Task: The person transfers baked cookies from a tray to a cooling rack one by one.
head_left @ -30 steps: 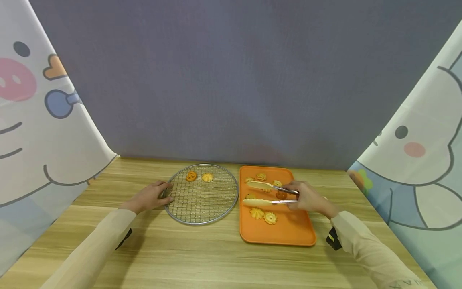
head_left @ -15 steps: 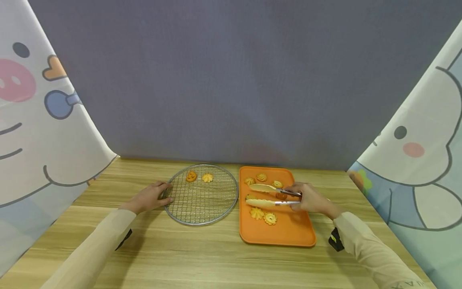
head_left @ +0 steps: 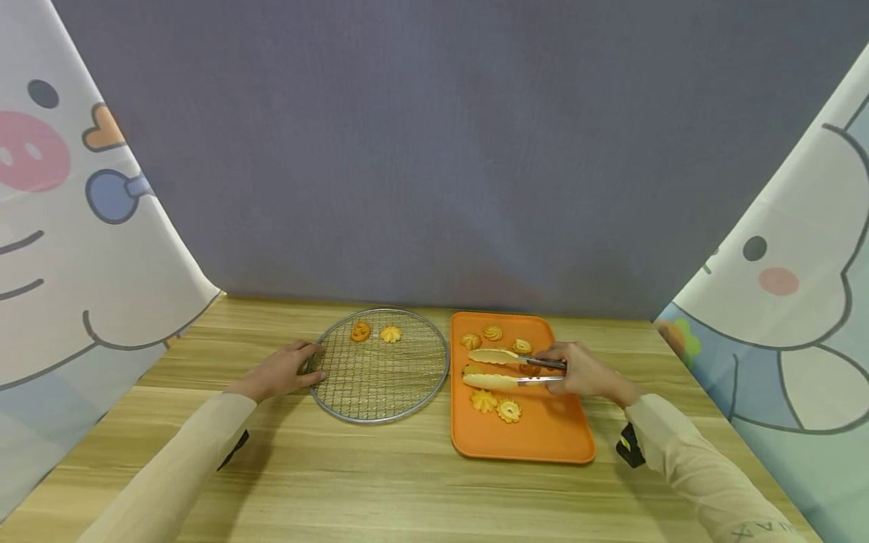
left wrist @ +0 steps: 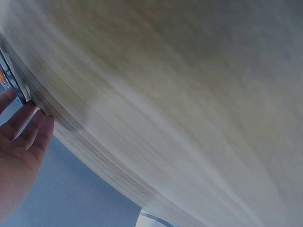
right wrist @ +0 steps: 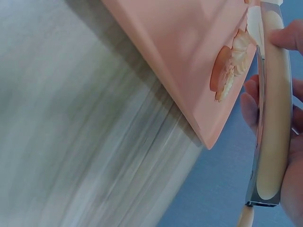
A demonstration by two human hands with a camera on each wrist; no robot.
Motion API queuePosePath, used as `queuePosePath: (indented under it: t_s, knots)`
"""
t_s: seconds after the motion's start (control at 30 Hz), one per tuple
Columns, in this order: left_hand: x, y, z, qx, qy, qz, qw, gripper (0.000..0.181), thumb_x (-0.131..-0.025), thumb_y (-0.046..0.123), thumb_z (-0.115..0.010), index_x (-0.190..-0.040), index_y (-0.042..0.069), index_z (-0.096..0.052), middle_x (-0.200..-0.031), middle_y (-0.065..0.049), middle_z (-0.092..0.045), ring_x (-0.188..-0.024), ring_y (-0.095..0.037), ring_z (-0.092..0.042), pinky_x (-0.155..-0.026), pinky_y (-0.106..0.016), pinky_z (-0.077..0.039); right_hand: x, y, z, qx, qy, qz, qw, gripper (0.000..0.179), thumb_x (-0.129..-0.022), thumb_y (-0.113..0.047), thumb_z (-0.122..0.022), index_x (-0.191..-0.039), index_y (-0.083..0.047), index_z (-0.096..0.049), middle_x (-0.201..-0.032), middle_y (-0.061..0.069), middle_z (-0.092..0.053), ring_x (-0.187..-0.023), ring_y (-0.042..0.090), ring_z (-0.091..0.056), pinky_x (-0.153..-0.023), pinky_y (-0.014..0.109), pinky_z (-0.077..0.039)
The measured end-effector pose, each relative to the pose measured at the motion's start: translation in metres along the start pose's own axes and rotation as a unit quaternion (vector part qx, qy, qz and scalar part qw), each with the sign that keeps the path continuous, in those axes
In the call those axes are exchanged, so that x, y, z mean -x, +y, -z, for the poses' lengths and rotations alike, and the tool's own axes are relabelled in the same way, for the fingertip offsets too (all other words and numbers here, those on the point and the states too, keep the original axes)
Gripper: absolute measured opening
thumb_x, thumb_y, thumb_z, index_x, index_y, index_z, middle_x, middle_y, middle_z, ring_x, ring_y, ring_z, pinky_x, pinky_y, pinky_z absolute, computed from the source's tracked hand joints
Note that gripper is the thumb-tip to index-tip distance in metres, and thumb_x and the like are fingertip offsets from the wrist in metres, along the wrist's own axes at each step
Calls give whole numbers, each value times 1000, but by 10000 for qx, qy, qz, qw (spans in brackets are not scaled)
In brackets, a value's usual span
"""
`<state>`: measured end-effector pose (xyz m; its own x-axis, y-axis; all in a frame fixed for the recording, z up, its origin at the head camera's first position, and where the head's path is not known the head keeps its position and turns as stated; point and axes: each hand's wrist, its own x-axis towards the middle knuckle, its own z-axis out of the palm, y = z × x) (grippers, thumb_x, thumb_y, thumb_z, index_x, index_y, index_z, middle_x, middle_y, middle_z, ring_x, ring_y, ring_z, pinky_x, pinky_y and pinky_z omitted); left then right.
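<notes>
My left hand (head_left: 281,371) rests at the left rim of a round wire cooling rack (head_left: 380,381), its fingers fairly straight and touching the edge. Two cookies lie near the back of the rack: a brown pretzel-like cookie (head_left: 360,331) and a pale swirled cookie (head_left: 390,334). With my right hand (head_left: 577,369) I grip a pair of food tongs (head_left: 498,381), cream-tipped with metal arms. The tips stand apart above an orange tray (head_left: 523,445), on either side of a cookie (head_left: 471,369) that they partly hide. In the right wrist view, fingers and thumb wrap the tongs' beige handle (right wrist: 274,118).
Several other cookies lie on the tray, among them a flower-shaped cookie (head_left: 484,400), a ring cookie (head_left: 509,411) and a swirl cookie (head_left: 492,332). Rack and tray stand side by side on a wooden table (head_left: 366,483). A grey cloth wall (head_left: 434,166) rises behind them.
The tongs have shifted slightly to the right over the tray and, in the last half second, stay nearly still. My left hand and the rack have not moved.
</notes>
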<state>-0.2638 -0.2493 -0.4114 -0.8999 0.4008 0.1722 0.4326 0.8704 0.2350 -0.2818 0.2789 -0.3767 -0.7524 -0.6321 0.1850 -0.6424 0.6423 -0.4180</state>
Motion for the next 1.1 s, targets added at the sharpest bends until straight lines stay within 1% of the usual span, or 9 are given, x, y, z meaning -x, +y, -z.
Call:
queuePosePath:
  t_s: [0.07, 0.33, 0.57, 0.87, 0.97, 1.1]
  knots:
    - [0, 0, 0, -5, -3, -13, 10000, 50, -85, 32, -64, -122, 1, -53, -123, -25, -52, -110, -45, -51, -90, -56, -43, 0, 1, 0, -24, -22, 2, 10000, 50, -65, -8, -72, -114, -3, -63, -92, 10, -66, -65, 16, -46, -51, 17, -34]
    - [-1, 1, 0, -27, 28, -44, 10000, 50, -84, 34, -64, -121, 1, -54, -122, -25, -52, -109, -45, -52, -89, -56, -44, -2, -1, 1, -155, -46, 26, 9999, 47, -68, -8, -73, -114, -6, -65, -98, 10, -66, -69, 22, -51, -53, 18, -37]
    - [-2, 0, -1, -72, 39, -78, 9999, 51, -84, 34, -64, -121, 0, -54, -121, -25, -53, -109, -45, -52, -89, -56, -44, -2, -1, 1, -92, -21, 68, 9999, 46, -68, -8, -73, -113, -7, -65, -96, 10, -67, -68, 22, -51, -52, 17, -36]
    - [-2, 0, -1, -24, -1, 5, 10000, 50, -85, 34, -64, -121, 1, -54, -123, -24, -52, -110, -45, -51, -90, -56, -43, -2, 1, 0, -109, 46, 129, 9998, 47, -67, -6, -72, -113, -7, -65, -96, 10, -67, -67, 19, -51, -52, 17, -38]
    - [-2, 0, 0, -27, -20, 28, 10000, 51, -85, 35, -63, -122, 1, -54, -123, -24, -52, -110, -45, -50, -90, -56, -43, -3, 1, -1, -127, 101, 209, 9996, 46, -66, -5, -73, -112, -6, -65, -95, 10, -67, -66, 16, -50, -52, 17, -38]
    - [-2, 0, -1, -23, -40, 43, 10000, 52, -85, 36, -62, -123, 1, -53, -124, -25, -51, -111, -45, -50, -90, -57, -43, -3, 1, -1, -162, 163, 302, 9993, 46, -66, -3, -72, -112, -4, -65, -94, 11, -67, -65, 17, -49, -51, 17, -36]
